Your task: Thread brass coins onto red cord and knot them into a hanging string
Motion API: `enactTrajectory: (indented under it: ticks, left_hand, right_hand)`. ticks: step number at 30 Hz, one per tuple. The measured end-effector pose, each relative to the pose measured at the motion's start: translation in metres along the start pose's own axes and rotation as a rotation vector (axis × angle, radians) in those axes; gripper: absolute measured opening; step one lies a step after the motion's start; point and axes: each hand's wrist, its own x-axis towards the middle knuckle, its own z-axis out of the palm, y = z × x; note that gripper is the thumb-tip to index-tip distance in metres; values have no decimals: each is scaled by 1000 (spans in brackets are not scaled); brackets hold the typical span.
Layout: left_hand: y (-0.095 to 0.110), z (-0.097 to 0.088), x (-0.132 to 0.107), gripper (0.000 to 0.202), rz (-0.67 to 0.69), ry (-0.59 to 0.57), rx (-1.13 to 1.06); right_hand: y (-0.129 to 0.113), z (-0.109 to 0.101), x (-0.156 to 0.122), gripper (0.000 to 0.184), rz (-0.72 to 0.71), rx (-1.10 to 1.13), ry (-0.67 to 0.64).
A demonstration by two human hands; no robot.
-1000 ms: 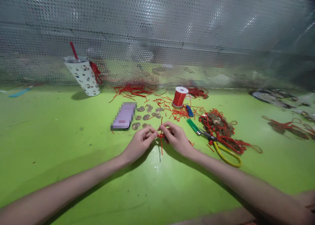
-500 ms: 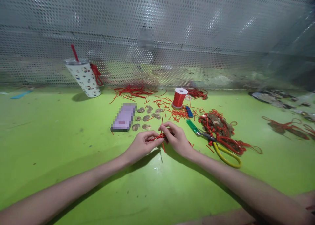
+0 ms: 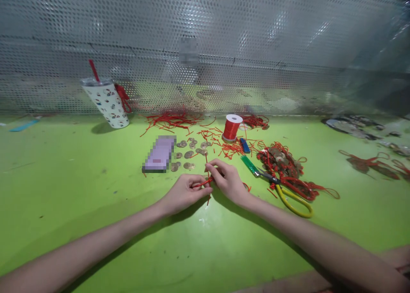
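Note:
A thin red cord [image 3: 208,194] runs between my two hands, crossing at a small knot whose detail I cannot make out. My left hand [image 3: 185,192] is closed, pinching the cord between thumb and fingers. My right hand [image 3: 226,180] is also closed on it, with thumb and forefinger near the upright end. Just beyond my hands lie several bronze-coloured coins [image 3: 188,155]. To the right of my right hand are scissors [image 3: 288,199] with yellow and red handles, a green lighter [image 3: 250,165] touching their blades, and a heap of coins with knotted red cords [image 3: 282,158].
A purple phone [image 3: 159,154] lies left of the coins. Behind stand a patterned tumbler [image 3: 109,103] with a straw and a spool of red cord [image 3: 232,128], with cut cords [image 3: 173,120] and a blue lighter [image 3: 244,145] nearby. Perforated metal [image 3: 205,24] borders the table's back.
My fingers have parted slightly around the knot, so more of the cord shows between my hands. Its lower end hangs a little further left. Both hands still grip it.

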Motion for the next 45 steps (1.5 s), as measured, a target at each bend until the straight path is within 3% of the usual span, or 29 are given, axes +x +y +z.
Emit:
enactTrajectory:
  ticks: [9,13,19,29,39,45]
  left_hand:
    - [-7,-2,0,31,70,90,-30]
    - [-6,-5,0,29,88,186,-61]
    - [-7,-6,1,30,105,268,-41]
    - [-3,-5,0,27,83,236,-30]
    - [-10,-8,0,31,74,268,-34]
    - [-8,-8,-1,30,58,231,-2]
  right_hand:
    - [-2,-2,-3,27,52,113,-114]
    - [-2,-8,-3,28,114,146,-162]
    - [-5,-18,2,26,97,96,-219]
    - [-4,-36,9,28,60,35,-449]
    - [-3,-34,9,48,191,110,-431]
    - [-7,-34,7,42,188,113,-482]
